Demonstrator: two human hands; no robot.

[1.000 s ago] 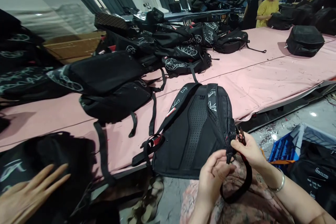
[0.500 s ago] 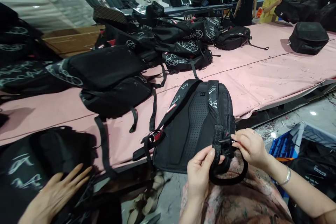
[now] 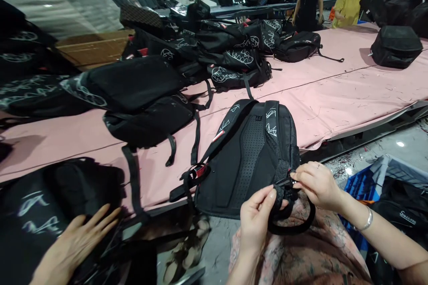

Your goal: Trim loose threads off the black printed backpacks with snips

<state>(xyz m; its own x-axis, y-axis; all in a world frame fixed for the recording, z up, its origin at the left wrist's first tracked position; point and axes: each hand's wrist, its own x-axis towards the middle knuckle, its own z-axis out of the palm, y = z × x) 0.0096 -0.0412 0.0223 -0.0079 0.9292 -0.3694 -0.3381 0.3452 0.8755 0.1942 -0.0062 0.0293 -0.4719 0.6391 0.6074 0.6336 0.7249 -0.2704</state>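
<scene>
Bag (image 3: 246,160) lies back-panel up over near edge of table (image 3: 341,98). Left hand (image 3: 257,213) pinches strap (image 3: 278,190), fingers nearly closed; right hand (image 3: 316,185) pinches dark part (image 3: 290,190) just beside, detail unclear. Looks like strap work; next move calls for steady left, fine right fingertips.

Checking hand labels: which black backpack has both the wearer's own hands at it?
The backpack with its perforated back panel showing: left hand and right hand are both at its straps. The others have neither.
</scene>
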